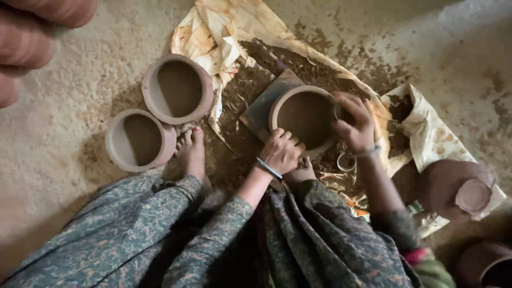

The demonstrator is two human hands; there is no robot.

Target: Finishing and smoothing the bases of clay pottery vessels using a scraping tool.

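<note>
A round brown clay pot [305, 114] stands on a dark square board [262, 106], which lies on a stained, clay-littered sheet [234, 32]. My left hand [281, 151] grips the pot's near rim, fingers curled over the edge. On the pot's right rim, my right hand [354, 124] pinches the wall, with fingers inside and outside it. Both wrists wear bangles. My bare feet rest on the ground, one [191, 153] at the left and one [300, 174] below the pot.
Two finished clay pots [177, 88] [140, 140] sit on the sandy floor at left. A small ring-shaped object [346, 162] lies by my right wrist. An overturned clay vessel [457, 189] rests at right, another pot [488, 266] at the bottom right corner.
</note>
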